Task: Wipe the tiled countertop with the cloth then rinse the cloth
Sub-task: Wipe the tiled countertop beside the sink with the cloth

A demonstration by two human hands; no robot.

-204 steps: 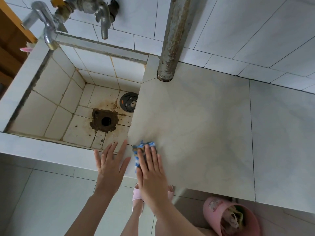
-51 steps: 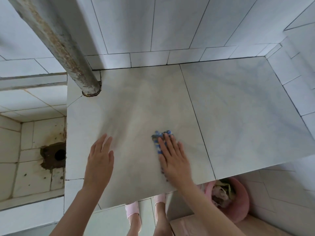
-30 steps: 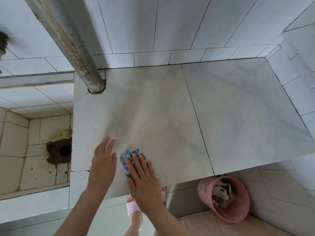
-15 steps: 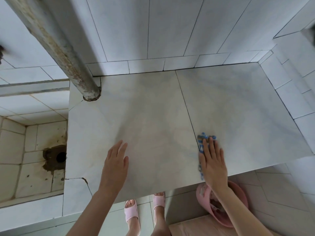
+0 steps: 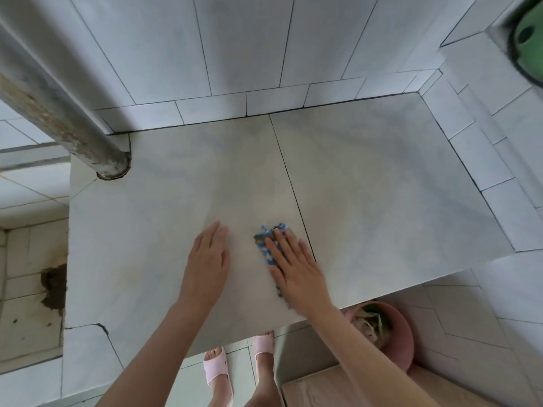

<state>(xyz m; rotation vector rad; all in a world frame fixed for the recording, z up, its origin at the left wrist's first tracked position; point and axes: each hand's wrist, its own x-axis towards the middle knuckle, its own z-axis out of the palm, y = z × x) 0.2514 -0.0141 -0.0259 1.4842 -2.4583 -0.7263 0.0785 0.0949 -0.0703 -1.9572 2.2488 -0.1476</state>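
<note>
From the head camera, looking down, the right hand [image 5: 296,268] lies flat on the blue patterned cloth [image 5: 269,242], fingers straight and close together. They press it down rather than curl round it, which likely spreads pressure across the fabric so that it drags evenly over the tile. The cloth sits bunched under the fingers and palm on the left tile of the tiled countertop [image 5: 382,186], near the front edge and just beside the dark grout joint [image 5: 289,177], with only its far and left edges showing past the fingertips. The hand's outline is slightly blurred, which suggests a wiping stroke. The left hand [image 5: 208,257] rests palm-down on bare tile near the cloth but apart from it, fingers extended and together, holding nothing; it seems placed there to brace the body over the counter. A rusty pipe [image 5: 67,124] enters the counter at its far left corner, an obstacle the cloth would have to work around. The tiled sink [image 5: 26,289] with its stained drain [image 5: 54,284] lies to the left, the likely place for rinsing, which is not yet begun. A pink bin [image 5: 393,327] stands on the floor under the counter's front edge.
</note>
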